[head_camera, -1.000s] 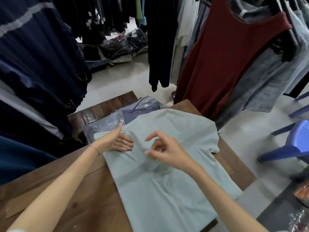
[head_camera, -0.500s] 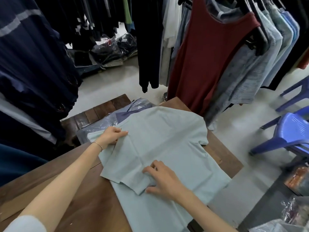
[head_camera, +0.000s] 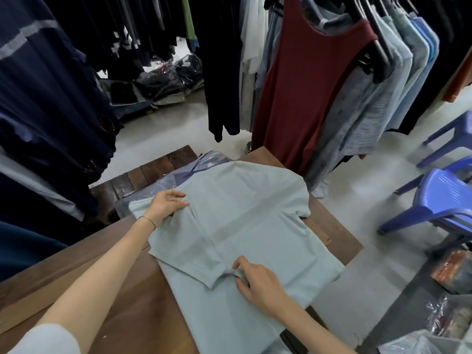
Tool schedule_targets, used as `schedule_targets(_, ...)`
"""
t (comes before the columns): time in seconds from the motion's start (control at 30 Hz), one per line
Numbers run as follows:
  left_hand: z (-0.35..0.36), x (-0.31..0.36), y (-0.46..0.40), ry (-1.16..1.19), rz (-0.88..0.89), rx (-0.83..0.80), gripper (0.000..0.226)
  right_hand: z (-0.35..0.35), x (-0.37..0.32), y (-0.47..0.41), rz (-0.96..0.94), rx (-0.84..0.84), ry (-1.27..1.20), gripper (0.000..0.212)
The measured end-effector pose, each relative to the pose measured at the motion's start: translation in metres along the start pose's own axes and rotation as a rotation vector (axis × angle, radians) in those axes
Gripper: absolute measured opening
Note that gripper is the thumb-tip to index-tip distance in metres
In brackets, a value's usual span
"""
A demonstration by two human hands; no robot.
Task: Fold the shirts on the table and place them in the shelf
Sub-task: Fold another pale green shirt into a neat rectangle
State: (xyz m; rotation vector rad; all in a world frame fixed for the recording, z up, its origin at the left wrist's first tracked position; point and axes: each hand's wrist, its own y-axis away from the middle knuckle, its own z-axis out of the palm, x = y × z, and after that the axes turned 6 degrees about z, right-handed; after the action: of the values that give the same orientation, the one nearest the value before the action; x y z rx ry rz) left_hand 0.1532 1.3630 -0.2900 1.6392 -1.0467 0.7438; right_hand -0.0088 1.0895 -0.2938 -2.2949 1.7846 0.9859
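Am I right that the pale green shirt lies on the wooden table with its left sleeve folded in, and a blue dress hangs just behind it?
Not quite. In the head view the dress hanging behind is dark red, not blue. The rest holds: the pale green shirt lies on the wooden table with its left sleeve folded in.

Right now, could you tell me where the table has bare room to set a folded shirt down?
Bare wood lies on the table between the left forearm and the pale green shirt. A narrow strip shows past the shirt's right sleeve. The far end is crowded with bagged clothes.
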Motion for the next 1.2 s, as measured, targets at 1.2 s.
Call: schedule_targets(1.2, 0.133, -0.003, 0.108, -1.166, 0.741, -0.769, 0.016, 0.100, 0.088, 0.166, 0.437, 0.100, -0.672, 0.023)
